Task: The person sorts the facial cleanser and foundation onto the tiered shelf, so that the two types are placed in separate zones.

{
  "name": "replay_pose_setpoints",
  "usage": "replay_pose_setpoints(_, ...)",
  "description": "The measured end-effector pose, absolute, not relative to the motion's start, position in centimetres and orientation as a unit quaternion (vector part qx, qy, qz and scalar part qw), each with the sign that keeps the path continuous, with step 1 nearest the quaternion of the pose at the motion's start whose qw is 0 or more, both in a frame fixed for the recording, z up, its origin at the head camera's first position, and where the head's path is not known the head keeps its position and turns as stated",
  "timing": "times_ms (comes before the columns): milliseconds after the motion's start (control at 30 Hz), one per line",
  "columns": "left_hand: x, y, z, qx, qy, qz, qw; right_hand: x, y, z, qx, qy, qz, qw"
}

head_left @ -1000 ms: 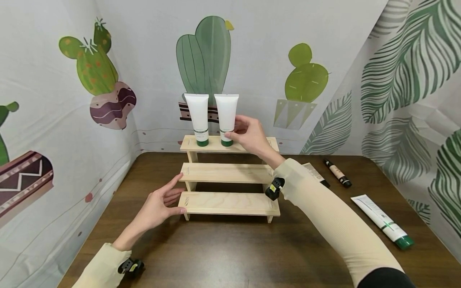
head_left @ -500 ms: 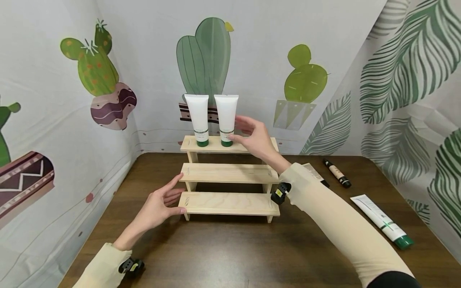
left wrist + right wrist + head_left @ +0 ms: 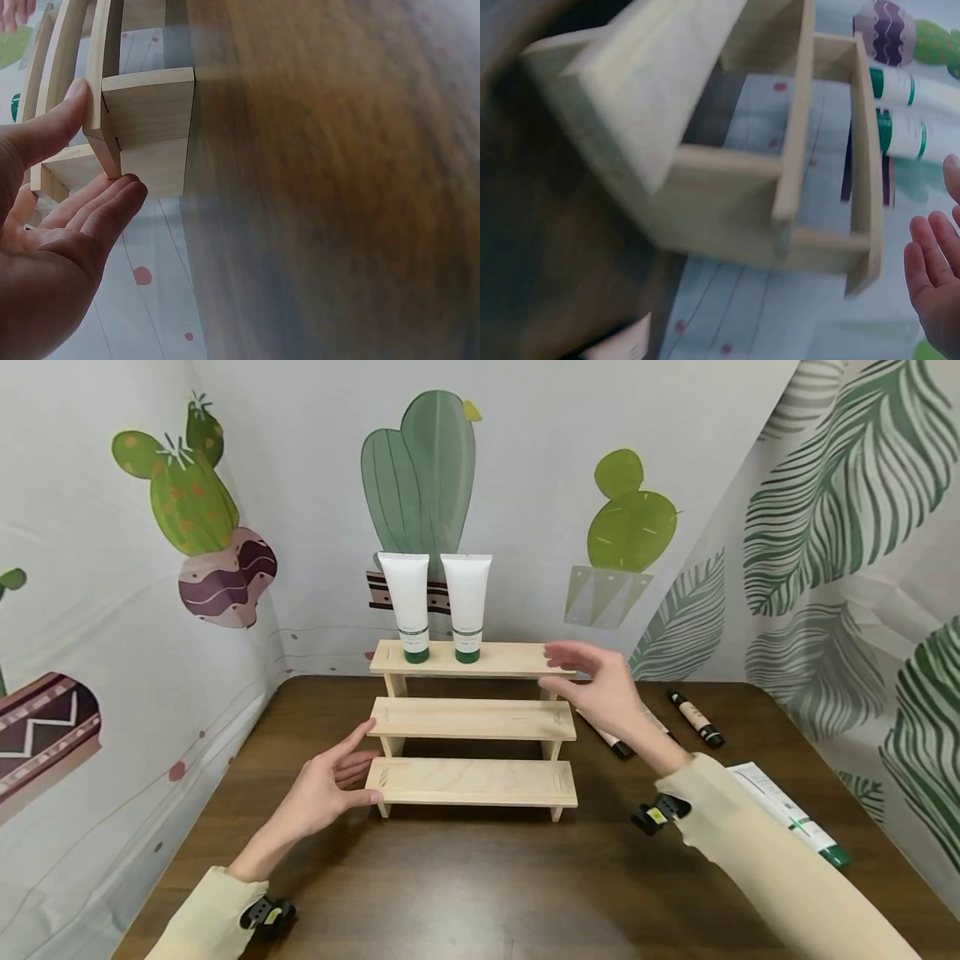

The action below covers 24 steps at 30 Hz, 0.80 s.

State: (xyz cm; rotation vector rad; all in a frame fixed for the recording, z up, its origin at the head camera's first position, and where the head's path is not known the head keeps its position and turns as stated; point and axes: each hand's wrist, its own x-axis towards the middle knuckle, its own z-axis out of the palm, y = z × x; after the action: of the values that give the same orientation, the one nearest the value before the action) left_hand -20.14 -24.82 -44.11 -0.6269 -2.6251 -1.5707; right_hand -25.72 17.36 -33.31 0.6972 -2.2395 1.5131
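Two white squeeze tubes, the left tube point(image 3: 407, 602) and the right tube point(image 3: 467, 602), stand upright on their green caps on the top step of a three-step wooden display shelf point(image 3: 472, 718). My left hand point(image 3: 315, 789) touches the shelf's left end, its thumb on the lowest step and its index finger against the middle one. In the left wrist view the fingers point(image 3: 112, 206) lie fairly straight against the step's corner. My right hand point(image 3: 600, 689) hovers near the top step's right end, fingers apart and holding nothing; the right wrist view shows it away from both tubes.
Right of the shelf lie a black-capped tube point(image 3: 611, 739), another partly hidden tube point(image 3: 660, 722) and a slim tube with black ends point(image 3: 696, 718). A large white tube with a green cap point(image 3: 795, 818) lies partly behind the right sleeve. Patterned cloth point(image 3: 525, 485) hangs behind the brown table point(image 3: 465, 885).
My right hand has let go of the right tube and moved right and down, away from it. The tube stays standing. My left hand keeps its place on the shelf.
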Motion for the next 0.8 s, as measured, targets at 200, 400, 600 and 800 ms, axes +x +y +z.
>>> replay_pose_setpoints(200, -20.2, -24.9, -44.0, -0.199, -0.841, -0.502, 0.011, -23.3, 22.1, -35.3, 0.212, -0.819, 0.500, 0.186)
replay_pose_setpoints(400, -20.2, -24.7, -44.1, -0.201, -0.839, -0.505, 0.006, -20.8, 26.6, -37.8, 0.190, -0.830, 0.479, 0.214)
replay_pose_setpoints(600, -20.2, -24.8, -44.0, -0.206, -0.839, -0.504, 0.010, -18.7, 31.5, -40.1, 0.154, -0.863, 0.423, 0.230)
replay_pose_setpoints(800, -20.2, -24.8, -44.1, -0.207, -0.840, -0.501, 0.012, -16.9, 35.2, -41.6, 0.126, -0.879, 0.394, 0.237)
